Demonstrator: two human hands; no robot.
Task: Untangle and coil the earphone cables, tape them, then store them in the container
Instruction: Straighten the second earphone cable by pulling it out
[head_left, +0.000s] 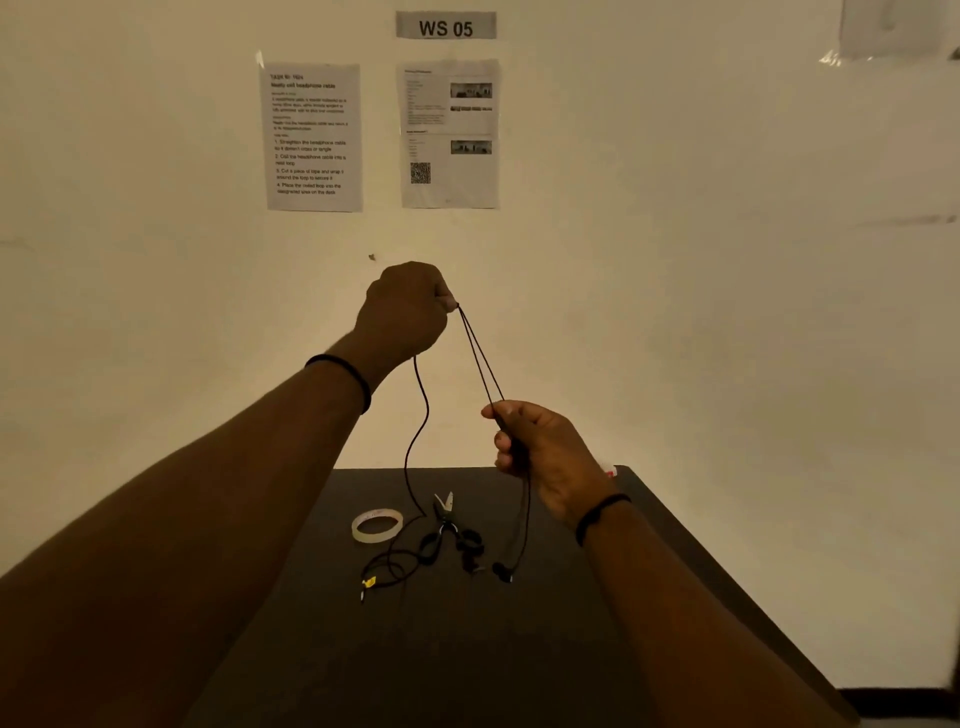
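Pale wall (675, 260) behind, with a "WS 05" sign (445, 26) and two printed sheets (313, 137) taped beneath; dark tabletop (467, 649) below, dimly lit.

Black earphone cable (480, 358) raised above the tabletop, stretched as two strands between both hands. Left hand (405, 312) held high in front of the wall, grip clenched on the cable's upper end at the fingertips. Single strand drooping from under that hand in a loose curve down to the tabletop, ending in a tangle of loops (400, 564) with a small yellow tag (369, 582) near the plug. Right hand (540, 452) lower and to the right, grip pinching the two strands between thumb and fingers. Below it, both strands hanging down to the earbuds (503, 571), near the tabletop; touching or not, cannot tell.

Roll of clear tape (377, 526) lying flat on the tabletop, just left of the tangle. Scissors (444, 512) beside it, blades pointing toward the wall, handles overlapped by cable loops. Dark band on each wrist. Small red-and-white object (610, 472) at the far edge of the tabletop, mostly hidden behind the right hand.
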